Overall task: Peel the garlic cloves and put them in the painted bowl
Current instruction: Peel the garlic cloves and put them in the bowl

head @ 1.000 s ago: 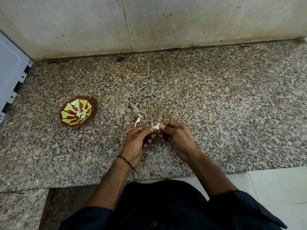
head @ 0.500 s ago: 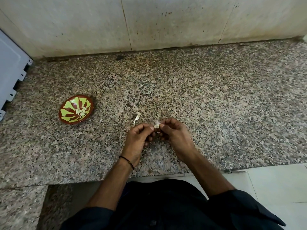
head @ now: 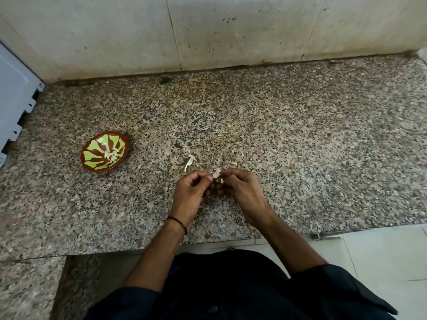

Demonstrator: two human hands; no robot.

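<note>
both hands meet at the fingertips: the left hand point(head: 191, 192) and right hand point(head: 240, 190) pinch one small pale garlic clove point(head: 217, 174) between curled fingers and thumbs, just above the speckled granite counter point(head: 300, 146). near them, at eleven o'clock, lies a loose white strip of garlic skin point(head: 189, 163). well apart, at ten o'clock, sits the round red-brown bowl painted with green petals point(head: 101, 170), with peeled pale cloves point(head: 112, 155) inside.
</note>
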